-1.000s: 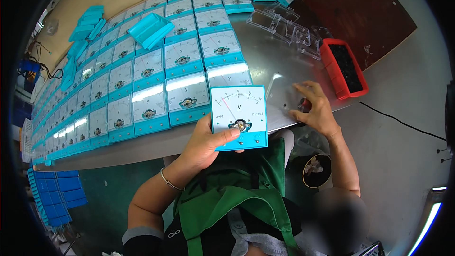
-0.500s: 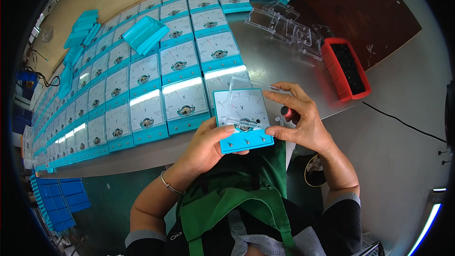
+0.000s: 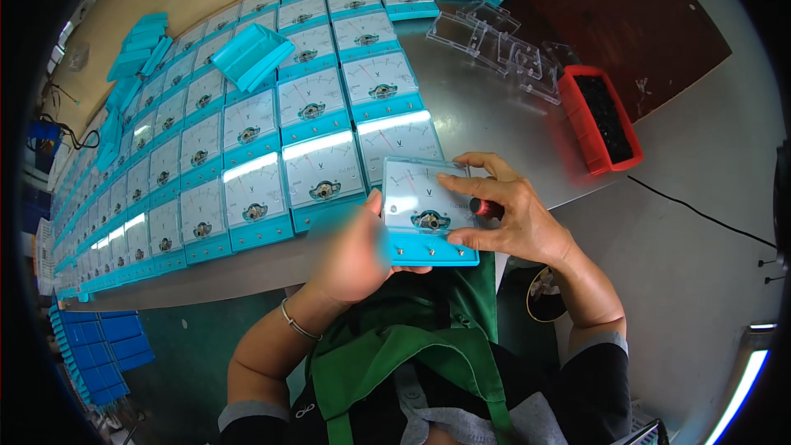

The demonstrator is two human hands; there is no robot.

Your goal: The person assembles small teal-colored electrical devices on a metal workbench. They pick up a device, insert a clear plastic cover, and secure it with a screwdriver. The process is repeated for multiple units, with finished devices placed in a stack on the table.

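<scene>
Just below mid-view: teal-based analog voltmeter (image 3: 428, 213), held up at the near edge of the metal tabletop (image 3: 461, 115), dial up, three terminal screws (image 3: 431, 252) along its 6 o'clock side. Clear cover (image 3: 402, 194) lies over the dial; can't tell if fully seated. Left hand (image 3: 350, 251) at 8 o'clock, fingers curled under the base, thumb up by the left edge; blurred, so exact contact unclear. Right hand (image 3: 527, 214) at 3 o'clock, thumb and index gripping the cover's right side, red cylindrical handle (image 3: 486, 208) tucked in the palm.

Handling, my read: light, fine one-handed. Base looks like rigid moulded plastic, decent grip. Cover probably stiff but brittle, slick on the flat face; could crack if squeezed hard at a corner. Delicate bits: pointer and the movement (image 3: 430, 221) in the dial cutout. Best hold: base by its side walls, supported from below; cover by its edges, even pressure, no twist.

Around it: rows of similar voltmeters (image 3: 311, 91) from 9 to 12 o'clock, loose clear covers (image 3: 461, 35) at 1, red bin (image 3: 577, 128) of small black parts (image 3: 606, 119) at 2.
</scene>
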